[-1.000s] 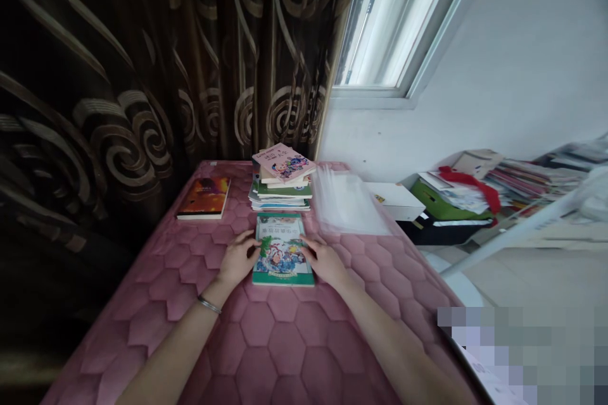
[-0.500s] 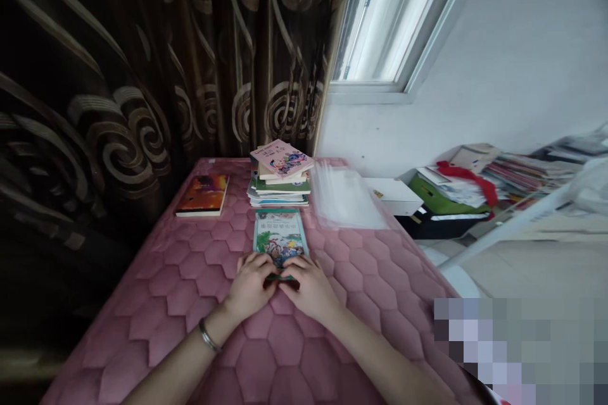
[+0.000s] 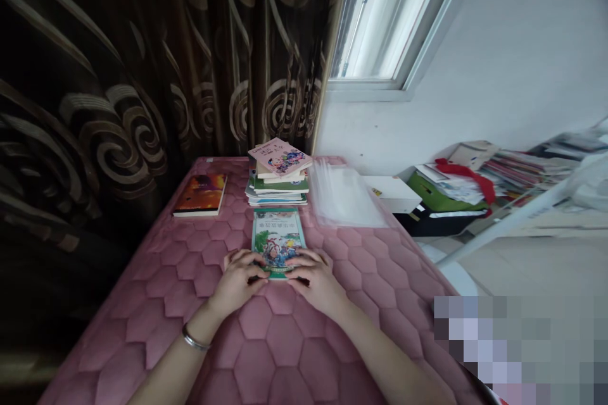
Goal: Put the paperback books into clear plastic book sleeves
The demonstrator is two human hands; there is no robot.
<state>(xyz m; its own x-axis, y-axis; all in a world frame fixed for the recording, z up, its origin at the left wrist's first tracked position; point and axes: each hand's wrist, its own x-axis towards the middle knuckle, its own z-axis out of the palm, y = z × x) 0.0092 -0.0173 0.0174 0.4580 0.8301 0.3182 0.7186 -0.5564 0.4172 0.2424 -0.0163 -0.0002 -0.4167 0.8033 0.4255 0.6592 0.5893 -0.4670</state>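
A paperback book with a green border and a colourful illustrated cover lies flat on the pink quilted surface in front of me. At its lower left corner is my left hand, thumb by the bottom edge and curved fingers on the cover's side. My right hand pinches the lower right corner in the same way. The parts of the book under my fingertips are hidden. A silver bracelet circles my left wrist.
Behind the book stands a stack of books, a pink one on top. An orange book lies to the left, clear plastic sheets to the right. Past the right edge are a white box and piled papers. A dark curtain hangs behind.
My hands have moved apart, from near the middle of the book's bottom edge out to its two lower corners. More of the lower cover shows. The book stays in about the same place.
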